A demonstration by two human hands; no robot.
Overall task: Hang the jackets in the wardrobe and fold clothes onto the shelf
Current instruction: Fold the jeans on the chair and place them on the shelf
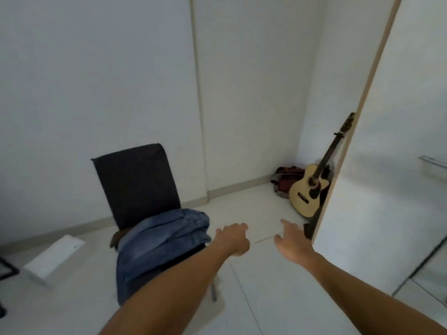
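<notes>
A pile of blue denim clothes (157, 240) lies on the seat of a dark chair (136, 182), with a brown garment (118, 238) peeking out beneath it at the left. My left hand (233, 238) reaches forward just right of the pile, fingers loosely bent, holding nothing. My right hand (291, 243) stretches out beside it, fingers relaxed and empty, close to the edge of the open white wardrobe door (377, 165).
An acoustic guitar (312, 187) leans in the corner behind the door, with a reddish bag (287, 177) next to it. A white flat box (53, 257) lies on the floor at the left. A metal handle (433, 162) sticks out of the door.
</notes>
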